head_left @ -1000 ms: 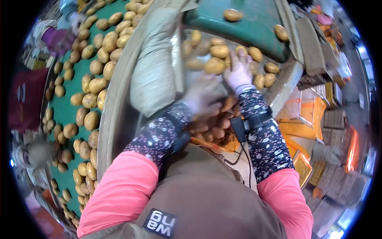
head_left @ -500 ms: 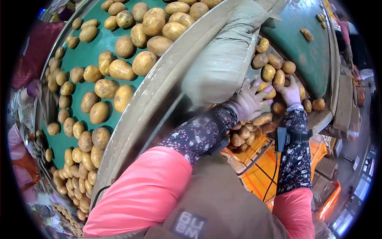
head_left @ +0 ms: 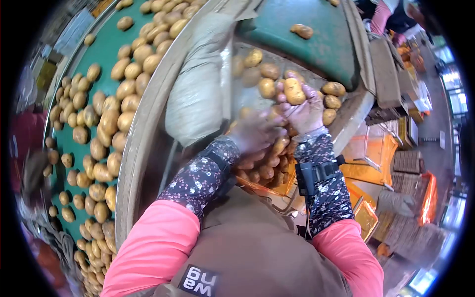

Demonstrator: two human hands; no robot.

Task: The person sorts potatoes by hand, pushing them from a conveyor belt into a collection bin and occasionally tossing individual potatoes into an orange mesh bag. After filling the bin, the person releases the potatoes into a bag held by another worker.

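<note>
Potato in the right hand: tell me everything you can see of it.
The potato is oval and tan-yellow, with a dull, faintly speckled skin, and it looks whole. It stands roughly on end in the right hand, which cups it from below and on both sides and hides its lower part. Loose potatoes lie beside it, and the green belt is behind.

You're wearing the only readable print here: a small black patch [head_left: 199, 280] is sitting on the near edge of your brown vest [head_left: 257, 242], showing white letters. From your view they're running upside down, roughly "6uem", so turned round they're looking like "wang". The orange cartons [head_left: 368, 158] on the right are showing nothing legible.
</note>
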